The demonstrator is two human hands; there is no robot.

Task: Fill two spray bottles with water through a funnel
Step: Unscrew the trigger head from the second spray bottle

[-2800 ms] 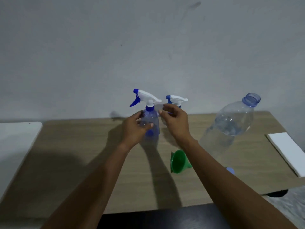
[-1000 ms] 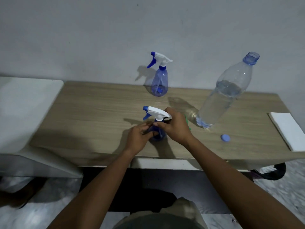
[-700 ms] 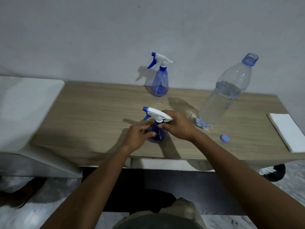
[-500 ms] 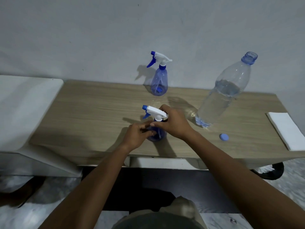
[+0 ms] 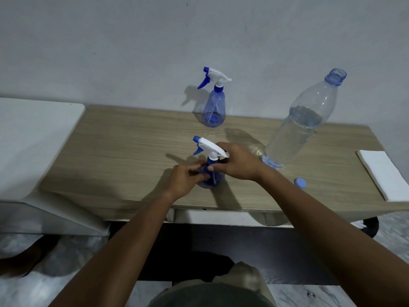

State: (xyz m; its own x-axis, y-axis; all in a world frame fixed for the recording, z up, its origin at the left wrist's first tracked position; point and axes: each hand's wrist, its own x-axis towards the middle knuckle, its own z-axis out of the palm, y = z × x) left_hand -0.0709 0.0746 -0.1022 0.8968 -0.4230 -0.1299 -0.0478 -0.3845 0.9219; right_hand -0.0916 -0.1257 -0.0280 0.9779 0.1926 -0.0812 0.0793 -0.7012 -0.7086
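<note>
Spray bottle (image 5: pixel 211 171), translucent blue plastic, gripped by both hands (image 5: pixel 212 171).

Both bare arms reach forward and meet in the middle. The left hand (image 5: pixel 185 178) curls its fingers (image 5: pixel 200 176) around the near spray bottle (image 5: pixel 210 176), down low on its side. The right hand (image 5: pixel 238 161) comes in from the right, palm down, and its fingers wrap the top of that bottle.

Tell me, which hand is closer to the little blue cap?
The right hand. It is up and left of the cap, at the near sprayer's neck; the left hand is farther left.
</note>
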